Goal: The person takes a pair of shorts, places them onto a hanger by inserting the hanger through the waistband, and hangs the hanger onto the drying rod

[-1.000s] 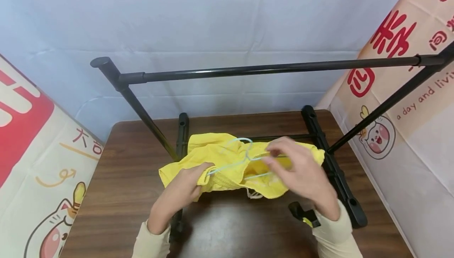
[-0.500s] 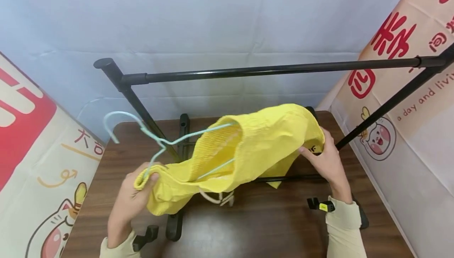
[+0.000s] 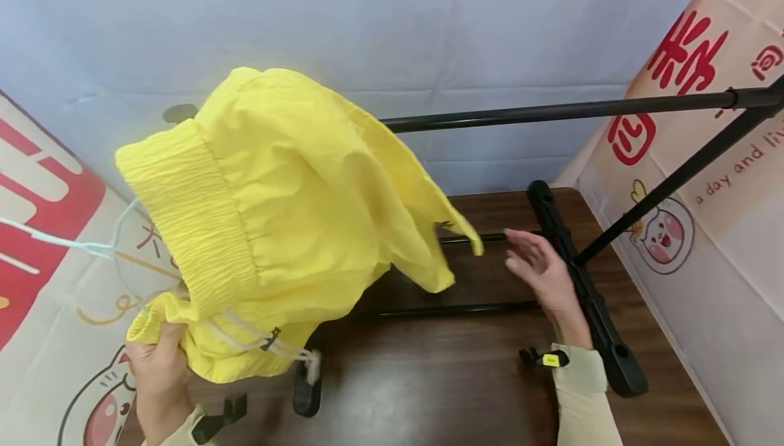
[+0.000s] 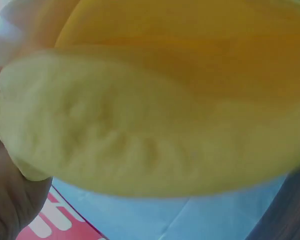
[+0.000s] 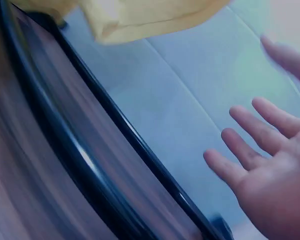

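Yellow shorts [image 3: 294,208] with a ribbed elastic waistband and pale drawstrings hang spread in the air at the left. My left hand [image 3: 160,357] grips a bunched corner of the waistband. From the waist opening a light blue hanger [image 3: 92,247] sticks out to the left, its hook cut off by the frame edge; the rest is hidden by cloth. In the left wrist view the waistband [image 4: 140,150] fills most of the picture. My right hand [image 3: 547,279] is apart from the shorts, fingers loosely extended and holding nothing, as the right wrist view of that hand [image 5: 270,160] also shows.
A black clothes rack stands on the brown wooden table [image 3: 429,378], its top bar [image 3: 551,114] running behind the shorts. The right foot [image 3: 588,296] lies close to my right hand. Printed cloth [image 3: 674,180] and a pale backdrop [image 3: 380,17] surround the table.
The shorts and hanger have been lifted from low over the table, swinging left and up with my left hand. My right hand has let go of the shorts' leg end.
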`<state>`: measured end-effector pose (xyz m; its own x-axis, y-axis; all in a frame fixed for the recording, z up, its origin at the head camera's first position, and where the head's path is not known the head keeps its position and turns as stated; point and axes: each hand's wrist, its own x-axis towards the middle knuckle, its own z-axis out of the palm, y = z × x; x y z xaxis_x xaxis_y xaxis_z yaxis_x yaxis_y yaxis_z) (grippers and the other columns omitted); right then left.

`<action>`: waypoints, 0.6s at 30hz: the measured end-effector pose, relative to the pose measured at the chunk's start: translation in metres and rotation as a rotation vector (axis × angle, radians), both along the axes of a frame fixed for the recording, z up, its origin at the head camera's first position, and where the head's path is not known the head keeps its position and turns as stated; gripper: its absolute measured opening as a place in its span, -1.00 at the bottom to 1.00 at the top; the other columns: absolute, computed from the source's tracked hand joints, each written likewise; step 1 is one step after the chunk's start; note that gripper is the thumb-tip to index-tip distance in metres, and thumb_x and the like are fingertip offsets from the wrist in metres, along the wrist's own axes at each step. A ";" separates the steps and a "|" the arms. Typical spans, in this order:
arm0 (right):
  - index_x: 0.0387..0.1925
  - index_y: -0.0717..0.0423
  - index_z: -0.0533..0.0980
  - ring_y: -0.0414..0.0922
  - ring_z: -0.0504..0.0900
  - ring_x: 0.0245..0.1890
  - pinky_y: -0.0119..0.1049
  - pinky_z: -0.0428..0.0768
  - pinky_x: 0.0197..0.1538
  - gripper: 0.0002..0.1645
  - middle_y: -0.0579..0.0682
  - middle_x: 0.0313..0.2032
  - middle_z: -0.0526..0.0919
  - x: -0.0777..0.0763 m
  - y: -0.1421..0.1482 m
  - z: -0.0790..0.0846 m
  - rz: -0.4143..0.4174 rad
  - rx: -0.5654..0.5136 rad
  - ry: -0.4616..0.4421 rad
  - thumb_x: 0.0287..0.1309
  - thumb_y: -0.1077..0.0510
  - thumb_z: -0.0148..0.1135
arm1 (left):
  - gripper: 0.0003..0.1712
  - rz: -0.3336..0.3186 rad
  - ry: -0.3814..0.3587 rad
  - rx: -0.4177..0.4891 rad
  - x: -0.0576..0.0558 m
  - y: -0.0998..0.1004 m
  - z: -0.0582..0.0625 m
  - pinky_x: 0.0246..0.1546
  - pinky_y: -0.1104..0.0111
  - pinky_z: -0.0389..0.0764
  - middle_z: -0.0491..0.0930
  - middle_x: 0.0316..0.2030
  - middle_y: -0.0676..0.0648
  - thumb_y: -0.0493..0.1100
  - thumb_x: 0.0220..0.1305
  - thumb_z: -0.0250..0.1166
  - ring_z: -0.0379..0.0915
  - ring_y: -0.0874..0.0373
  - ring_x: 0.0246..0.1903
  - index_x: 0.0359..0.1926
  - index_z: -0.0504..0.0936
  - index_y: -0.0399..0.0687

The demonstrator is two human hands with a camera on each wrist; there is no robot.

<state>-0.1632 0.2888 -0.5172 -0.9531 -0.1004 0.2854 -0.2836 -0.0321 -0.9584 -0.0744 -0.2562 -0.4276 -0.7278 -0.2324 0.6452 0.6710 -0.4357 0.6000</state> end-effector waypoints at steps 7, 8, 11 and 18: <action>0.55 -0.11 -0.15 0.13 -0.02 0.55 -0.01 0.23 0.46 0.20 0.14 0.54 0.01 -0.016 -0.072 -0.009 0.249 0.137 -0.133 0.10 0.28 0.40 | -0.73 -0.086 0.124 -0.081 -0.001 0.009 0.009 -0.25 0.43 0.69 0.63 -0.13 -0.37 -0.61 0.36 -0.13 0.68 0.05 -0.27 -0.12 0.47 -0.79; 0.55 -0.15 -0.19 0.12 -0.03 0.55 0.03 0.21 0.46 0.20 0.11 0.55 -0.01 -0.018 -0.079 -0.011 0.243 0.130 -0.163 0.13 0.25 0.39 | -0.73 -0.093 0.130 -0.088 -0.001 0.011 0.010 -0.25 0.43 0.69 0.63 -0.13 -0.36 -0.61 0.36 -0.13 0.68 0.06 -0.27 -0.12 0.47 -0.79; 0.56 -0.12 -0.28 0.02 -0.04 0.57 -0.13 0.31 0.45 0.14 0.03 0.56 -0.06 -0.024 -0.095 -0.016 0.225 0.061 -0.225 0.26 0.18 0.29 | -0.73 -0.103 0.142 -0.098 -0.002 0.014 0.011 -0.26 0.45 0.69 0.64 -0.13 -0.34 -0.61 0.36 -0.13 0.68 0.08 -0.28 -0.13 0.48 -0.78; 0.42 -0.01 0.07 -0.24 0.54 0.11 -0.38 0.61 0.02 -0.36 -0.12 0.22 0.41 -0.030 -0.119 -0.015 0.453 -0.438 -0.253 0.44 0.10 0.05 | -0.64 -0.183 0.066 -0.010 0.009 0.010 0.004 -0.31 0.42 0.69 0.68 -0.24 -0.29 -0.58 0.42 -0.26 0.69 0.08 -0.34 -0.08 0.49 -0.69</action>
